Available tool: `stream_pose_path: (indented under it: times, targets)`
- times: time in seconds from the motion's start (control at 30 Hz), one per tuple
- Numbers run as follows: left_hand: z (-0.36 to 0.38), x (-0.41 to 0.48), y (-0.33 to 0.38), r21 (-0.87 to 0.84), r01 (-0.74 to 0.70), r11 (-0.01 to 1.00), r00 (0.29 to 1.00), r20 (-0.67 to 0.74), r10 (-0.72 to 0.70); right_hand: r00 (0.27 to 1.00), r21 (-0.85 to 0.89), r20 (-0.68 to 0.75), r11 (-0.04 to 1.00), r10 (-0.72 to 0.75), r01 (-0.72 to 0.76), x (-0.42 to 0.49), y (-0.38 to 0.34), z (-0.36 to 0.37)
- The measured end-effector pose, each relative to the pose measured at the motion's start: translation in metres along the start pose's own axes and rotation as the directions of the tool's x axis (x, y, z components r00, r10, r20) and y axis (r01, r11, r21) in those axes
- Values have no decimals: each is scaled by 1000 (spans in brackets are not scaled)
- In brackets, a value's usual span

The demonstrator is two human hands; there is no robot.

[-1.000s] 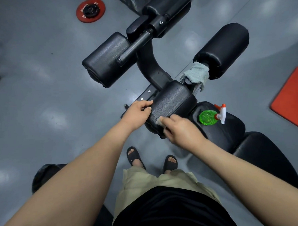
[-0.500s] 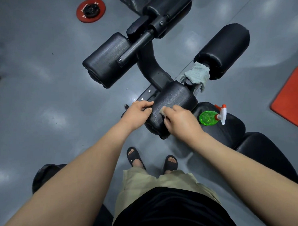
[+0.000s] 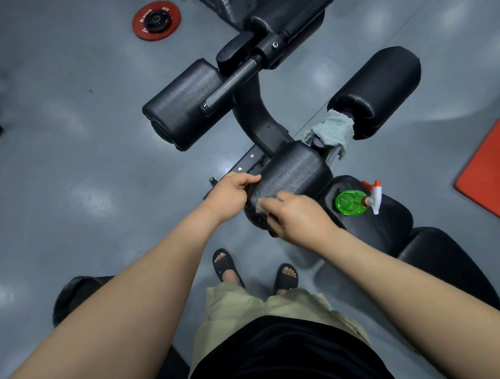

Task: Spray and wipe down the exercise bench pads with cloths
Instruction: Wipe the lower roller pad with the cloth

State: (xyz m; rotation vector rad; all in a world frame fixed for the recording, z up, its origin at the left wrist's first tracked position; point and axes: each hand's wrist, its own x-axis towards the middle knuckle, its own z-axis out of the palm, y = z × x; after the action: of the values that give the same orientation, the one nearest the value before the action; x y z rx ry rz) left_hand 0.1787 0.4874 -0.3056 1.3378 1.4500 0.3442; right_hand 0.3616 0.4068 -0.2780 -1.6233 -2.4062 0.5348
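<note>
Roller pad [image 3: 291,176] lies just ahead of both hands, long axis running near-left to far-right. Left hand [image 3: 230,197] grips its near-left end with curled fingers. Right hand [image 3: 297,217], the nearer, pinches a cloth [image 3: 262,209] against the near end; the rest of the pad probably lies far-right of it.

Can see only a corner of the cloth [image 3: 260,208] under the right hand [image 3: 297,218]. Cannot read the red plate's [image 3: 147,29] words.

Centre pad [image 3: 294,170] was grained black vinyl-like, slight sheen; hung cloth [image 3: 330,128] nubby terry; bottle [image 3: 351,203] translucent green plastic.
</note>
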Motion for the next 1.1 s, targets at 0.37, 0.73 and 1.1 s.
stream_pose_path:
  times: [0.37, 0.73, 1.1]
  targets:
    - [-1, 4, -5, -106, 17, 994, 1000, 18, -15, 998, 4, -50, 999, 38, -37, 11, 2, -3]
    - [-3, 8, 1, -77, -10, 997, 1000, 16, 11, 996, 8, -54, 998, 65, -65, 13, 23, -18]
    - [-2, 1, 12, -34, 26, 999, 1000, -4, -26, 971, 22, -155, 984, 180, -179, 17, 29, -17]
